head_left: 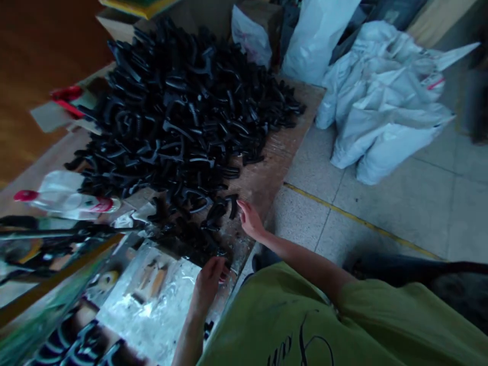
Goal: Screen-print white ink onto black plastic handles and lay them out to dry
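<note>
A big heap of black curved plastic parts point(183, 117) covers the wooden table. At its near edge, my right hand point(250, 219) reaches in with fingers stretched out. Its fingertips are beside a small black curved part point(232, 206); I cannot tell whether they touch it. Lower down, my left hand point(210, 277) is closed at the near end of a dark strip of black parts point(194, 236). Its fingers are curled and partly hidden, so what they hold cannot be made out.
A clear plastic-covered board point(152, 305) lies left of my left hand. On the table's left is a plastic bottle point(70, 200) with a red cap. White sacks point(385, 96) stand on the floor at right, near a yellow floor line point(354, 218). More curved parts point(86, 345) sit lower left.
</note>
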### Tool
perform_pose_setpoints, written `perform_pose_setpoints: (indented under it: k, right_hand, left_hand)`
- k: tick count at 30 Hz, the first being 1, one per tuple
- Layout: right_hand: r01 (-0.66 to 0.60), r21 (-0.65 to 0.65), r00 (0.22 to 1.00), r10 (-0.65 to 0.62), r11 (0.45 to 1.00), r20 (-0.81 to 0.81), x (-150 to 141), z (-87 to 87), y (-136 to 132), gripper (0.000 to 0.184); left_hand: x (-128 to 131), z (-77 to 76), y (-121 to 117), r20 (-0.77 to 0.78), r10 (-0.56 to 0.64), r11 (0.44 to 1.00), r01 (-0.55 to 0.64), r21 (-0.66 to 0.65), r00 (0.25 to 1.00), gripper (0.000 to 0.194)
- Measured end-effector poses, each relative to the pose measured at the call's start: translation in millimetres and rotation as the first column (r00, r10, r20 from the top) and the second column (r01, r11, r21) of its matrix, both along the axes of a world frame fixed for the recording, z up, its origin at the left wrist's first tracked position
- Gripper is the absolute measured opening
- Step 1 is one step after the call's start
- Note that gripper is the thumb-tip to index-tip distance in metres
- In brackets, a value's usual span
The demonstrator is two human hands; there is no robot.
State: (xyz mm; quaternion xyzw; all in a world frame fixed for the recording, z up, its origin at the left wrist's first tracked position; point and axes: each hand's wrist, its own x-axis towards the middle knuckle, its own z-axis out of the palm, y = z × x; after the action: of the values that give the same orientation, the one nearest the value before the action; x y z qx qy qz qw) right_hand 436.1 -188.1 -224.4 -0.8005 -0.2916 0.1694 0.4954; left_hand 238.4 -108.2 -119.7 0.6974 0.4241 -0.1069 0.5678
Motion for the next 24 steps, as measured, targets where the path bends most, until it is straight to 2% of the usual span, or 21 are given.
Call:
perform_pose_setpoints:
  k: [4,7,10,12,14,16,20,22,24]
  right_hand:
    - [0.059,0.037,0.998,-0.058,0.998,-0.028,-67.9,-2.9,-63.1,0.048]
    - [0.064,0.001,0.998,-0.064,0.998,-0.026,-127.4,-12.2,-102.3,0.043]
    - [-0.096,-0.135,0.988,0.079,0.986,-0.13,-176.5,-25.8,-132.1,0.036]
    - [-0.248,-0.218,0.951,0.194,0.944,-0.241,-196.3,-34.0,-145.5,0.03]
    - [-0.332,-0.275,0.917,0.242,0.902,-0.316,-204.3,-40.3,-153.9,0.026]
    - [-0.346,-0.311,0.91,0.236,0.885,-0.34,-201.9,-45.9,-159.1,0.024]
    - [-0.254,-0.394,0.913,0.084,0.883,-0.4,-178.5,-67.7,-174.8,0.027]
    - [-0.183,-0.458,0.903,-0.036,0.87,-0.428,-164.2,-90.1,-193.8,0.029]
    - [-0.116,-0.511,0.893,-0.136,0.852,-0.429,-152.2,-121.3,-223.5,0.031]
  left_hand:
    - [-13.5,-0.9,-14.4,-0.009,-0.115,0.993,0.115,-0.007,0.993,0.05]
    - [-31.6,-3.3,-28.2,0.019,-0.166,0.986,0.167,-0.012,0.986,0.046]
    - [-53.4,-9.4,-42.2,0.05,-0.197,0.98,0.199,-0.032,0.979,0.043]
    - [-66.2,-13.6,-51.1,0.067,-0.229,0.971,0.233,-0.054,0.971,0.041]
    - [-74.8,-16.1,-58.9,0.085,-0.261,0.961,0.267,-0.067,0.962,0.04]
    - [-79.1,-16.6,-65.1,0.094,-0.28,0.955,0.287,-0.07,0.955,0.04]
    - [-82.2,-23.7,-75.8,0.046,-0.252,0.962,0.255,-0.099,0.967,0.044]
    - [-85.8,-39.4,-84.1,-0.001,-0.214,0.97,0.212,-0.119,0.977,0.045]
    - [-92.0,-67.8,-96.7,-0.091,-0.191,0.975,0.178,-0.133,0.977,0.048]
